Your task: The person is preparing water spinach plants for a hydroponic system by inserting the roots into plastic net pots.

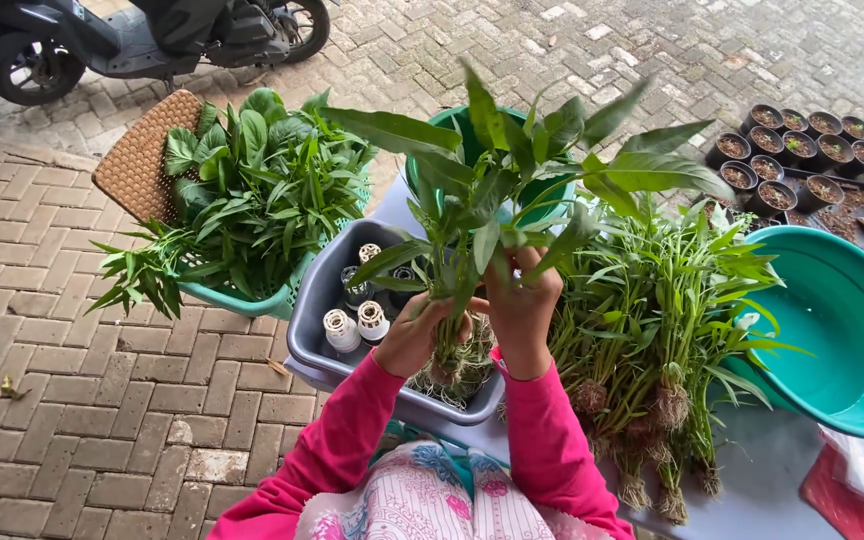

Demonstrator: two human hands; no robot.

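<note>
While both hands grip it, left hand (414, 335) low, right hand (520, 300) higher, the leafy plant bunch (492, 190) stands above the grey tub (317, 305)

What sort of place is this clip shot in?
Probably an outdoor yard or small home nursery, not a room. The ground is brick paving, a scooter is parked on it, and small black pots of soil stand in rows. Both hands, left hand and right hand, hold a leafy green plant bunch.
</note>
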